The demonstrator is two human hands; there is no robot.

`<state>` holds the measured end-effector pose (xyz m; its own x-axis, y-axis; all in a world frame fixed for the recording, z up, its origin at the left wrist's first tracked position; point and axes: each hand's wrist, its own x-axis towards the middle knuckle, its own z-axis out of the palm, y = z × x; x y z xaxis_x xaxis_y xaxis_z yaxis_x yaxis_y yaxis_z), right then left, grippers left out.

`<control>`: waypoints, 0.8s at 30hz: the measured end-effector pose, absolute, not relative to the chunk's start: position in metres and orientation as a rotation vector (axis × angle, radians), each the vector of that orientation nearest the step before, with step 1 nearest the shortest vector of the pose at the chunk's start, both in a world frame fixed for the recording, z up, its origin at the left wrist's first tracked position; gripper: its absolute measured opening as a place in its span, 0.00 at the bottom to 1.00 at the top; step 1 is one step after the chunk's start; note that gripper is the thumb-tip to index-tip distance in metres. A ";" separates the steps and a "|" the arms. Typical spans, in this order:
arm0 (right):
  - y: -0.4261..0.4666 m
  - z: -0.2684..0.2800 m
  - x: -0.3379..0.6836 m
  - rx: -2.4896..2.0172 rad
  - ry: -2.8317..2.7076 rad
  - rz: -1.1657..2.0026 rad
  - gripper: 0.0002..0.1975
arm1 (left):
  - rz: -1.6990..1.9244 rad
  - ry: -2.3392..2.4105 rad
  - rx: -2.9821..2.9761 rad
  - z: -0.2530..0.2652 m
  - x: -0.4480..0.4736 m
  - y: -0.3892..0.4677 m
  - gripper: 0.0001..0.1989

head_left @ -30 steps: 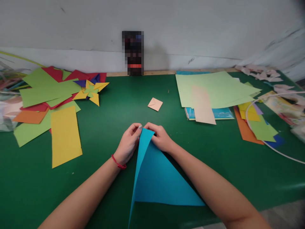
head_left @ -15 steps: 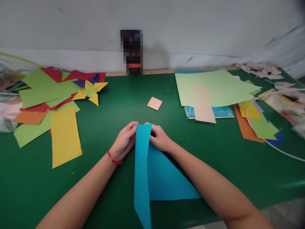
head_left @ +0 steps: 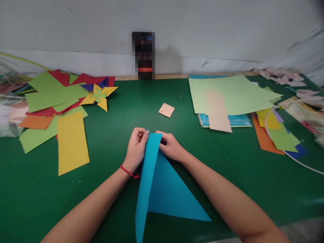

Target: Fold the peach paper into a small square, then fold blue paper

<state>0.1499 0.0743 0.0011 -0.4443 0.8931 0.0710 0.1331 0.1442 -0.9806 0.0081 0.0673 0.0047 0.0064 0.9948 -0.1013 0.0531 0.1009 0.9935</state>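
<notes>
At frame centre, the left hand (head_left: pixel 137 145) and right hand (head_left: pixel 172 146), both partly hidden, seem to pinch the blue sheet (head_left: pixel 164 189), apparently mid-fold; creasing would call for alignment.

Observed grey wall (head_left: pixel 96 27), scuffed in places, above paler lower strip (head_left: pixel 101 64). Noted green table (head_left: pixel 121 111) close against it, with soft sheen near right edge, and grey floor (head_left: pixel 307 231) at lower right.

The blue sheet (head_left: pixel 174 195), cropped at the bottom, probably hides fingertips of the right hand (head_left: pixel 170 146).
</notes>
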 end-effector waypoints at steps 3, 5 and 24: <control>0.076 0.000 0.151 -0.995 -1.600 1.471 0.17 | 1.111 1.341 1.280 0.006 0.008 0.067 0.06; 0.078 0.001 0.152 -1.041 -1.458 1.580 0.22 | 1.086 1.399 1.352 0.008 0.006 0.066 0.05; 0.091 0.013 0.176 -1.005 -1.595 1.866 0.11 | 0.839 1.191 1.211 0.023 0.006 0.064 0.08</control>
<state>0.1756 0.0909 0.0126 -0.6126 0.7595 -0.2191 0.0985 -0.2017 -0.9745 0.0059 0.0644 0.0235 0.2201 0.9497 -0.2228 0.1099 0.2028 0.9730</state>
